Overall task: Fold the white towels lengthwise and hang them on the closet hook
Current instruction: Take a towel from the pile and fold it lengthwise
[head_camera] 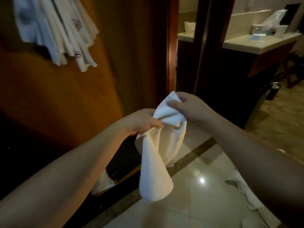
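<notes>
Our left hand grips the white towel at its bunched middle. Our right hand pinches its top corner, and the rest hangs over the tiled floor.

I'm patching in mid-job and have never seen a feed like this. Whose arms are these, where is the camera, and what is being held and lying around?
There is no machine here: this is one wide-angle camera worn on a person's head, looking forward and down, so the two bare arms are the wearer's own. The left hand grips a white towel at a bunched part, and the right hand pinches its upper corner; the rest hangs loose above the shiny tiled floor. It does not look neatly folded yet. More white cloth lies on the floor at the right. At the upper left, patterned light fabric hangs against a wooden panel; the hook itself cannot be seen. At the far right is a counter with a plastic bag on it.
</notes>
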A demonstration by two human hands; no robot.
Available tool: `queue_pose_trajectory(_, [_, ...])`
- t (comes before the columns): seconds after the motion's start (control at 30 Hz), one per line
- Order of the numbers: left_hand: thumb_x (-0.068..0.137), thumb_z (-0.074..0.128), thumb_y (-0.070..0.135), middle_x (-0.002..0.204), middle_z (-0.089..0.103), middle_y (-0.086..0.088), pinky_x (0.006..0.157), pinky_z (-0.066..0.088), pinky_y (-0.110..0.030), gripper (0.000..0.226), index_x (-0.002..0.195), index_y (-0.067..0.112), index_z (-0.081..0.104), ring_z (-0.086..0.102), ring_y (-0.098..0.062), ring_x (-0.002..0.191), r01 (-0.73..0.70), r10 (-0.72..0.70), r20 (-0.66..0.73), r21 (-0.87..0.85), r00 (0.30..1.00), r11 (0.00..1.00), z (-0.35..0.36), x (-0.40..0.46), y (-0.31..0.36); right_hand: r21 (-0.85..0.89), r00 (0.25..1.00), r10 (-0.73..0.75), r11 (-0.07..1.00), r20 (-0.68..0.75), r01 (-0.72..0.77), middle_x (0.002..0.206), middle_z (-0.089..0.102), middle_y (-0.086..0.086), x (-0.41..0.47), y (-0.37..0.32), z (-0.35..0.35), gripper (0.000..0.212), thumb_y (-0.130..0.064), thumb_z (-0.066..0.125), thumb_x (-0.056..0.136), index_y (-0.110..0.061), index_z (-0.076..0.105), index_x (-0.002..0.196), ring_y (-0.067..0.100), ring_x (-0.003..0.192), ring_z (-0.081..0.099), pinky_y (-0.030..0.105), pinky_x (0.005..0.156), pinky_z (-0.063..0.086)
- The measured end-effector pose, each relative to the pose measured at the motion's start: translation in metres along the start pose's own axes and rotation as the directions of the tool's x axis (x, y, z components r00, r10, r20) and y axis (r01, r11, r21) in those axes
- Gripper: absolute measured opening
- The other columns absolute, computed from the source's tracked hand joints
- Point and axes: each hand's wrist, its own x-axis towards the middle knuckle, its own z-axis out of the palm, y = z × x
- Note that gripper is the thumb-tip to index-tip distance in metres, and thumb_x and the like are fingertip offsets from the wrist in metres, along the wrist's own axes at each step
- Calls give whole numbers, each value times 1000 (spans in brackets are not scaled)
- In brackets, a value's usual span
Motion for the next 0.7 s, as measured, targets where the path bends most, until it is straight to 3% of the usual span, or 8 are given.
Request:
queue_pose_trajectory(0.17, [80,75,24,98,70,14,67,49,-24,31,93,50,63,68,-8,89,14,-5,-198,41,980,999,-42,-94,-66,257,990,-12,965,-140,48,99,75,-7,-22,-65,52,21,-51,59,93,-36,69,104,10,88,73,39,77,62])
queue_pose_trajectory(0.27, [78,72,20,95,70,12,64,53,-26,30,91,46,65,69,-7,83,50,-30,-309,58,950,997,-62,-139,-98,360,988,1,931,-152,55,102,76,-2,-32,-93,72,24,-47,60,94,-29,68,107,17,93,74,49,91,58])
queue_pose_trajectory(0.4, [78,66,21,91,69,8,52,48,-23,28,101,38,63,67,-7,68,135,-40,-437,189,898,973,-84,-185,-135,389,985,11,919,-171,58,102,76,-6,-42,-120,95,24,-51,60,94,-33,69,106,15,95,74,49,94,57])
queue_pose_trajectory(0.47, [80,61,20,86,67,4,50,49,-26,24,102,29,63,67,-12,66,199,-62,-517,215,854,956,-92,-204,-153,382,984,1,922,-176,67,102,75,-9,-46,-130,102,23,-53,59,94,-35,68,105,13,95,74,48,93,58])
queue_pose_trajectory(0.57, [81,55,14,82,61,2,52,44,-29,15,94,22,56,58,-14,68,371,-74,-677,305,732,877,-104,-229,-177,427,986,12,902,-169,62,103,75,-9,-48,-143,106,20,-50,61,94,-34,68,105,14,96,74,48,94,58])
queue_pose_trajectory(0.7, [85,48,9,84,61,-1,60,48,-33,18,91,21,60,57,-17,73,440,-127,-751,233,648,867,-116,-261,-203,475,989,-1,877,-150,72,109,75,-2,-50,-151,108,28,-50,63,93,-29,69,110,20,100,74,49,93,58])
